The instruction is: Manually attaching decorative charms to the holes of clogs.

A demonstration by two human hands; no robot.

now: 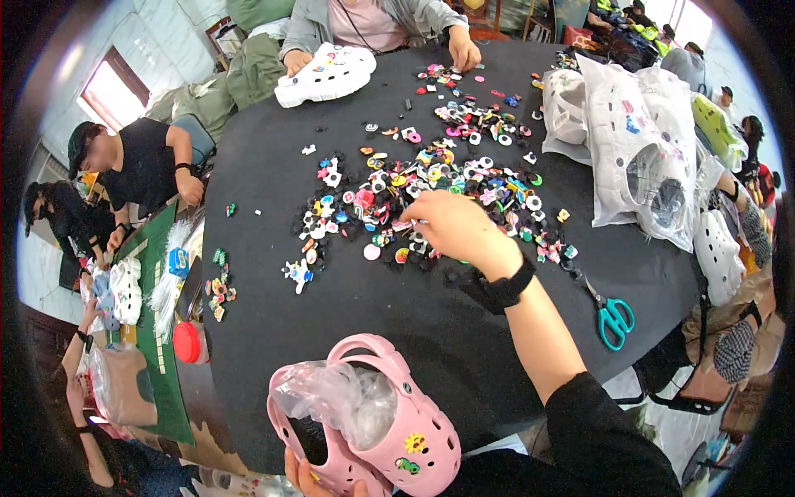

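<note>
My left hand is closed around the lower part of a pair of pink clogs near the table's front edge. Crumpled clear plastic fills their openings. On the right clog's toe sit a yellow flower charm and a green charm. Farther off, my right hand reaches into a wide heap of small colourful shoe charms. Its fingers are drawn together among the charms; what they pinch, if anything, is hidden. A black band circles that wrist.
Teal scissors lie right of my forearm. Bagged white clogs crowd the table's right side. Opposite, another person holds a white clog and touches the charms. A red-lidded jar and a green mat are at the left.
</note>
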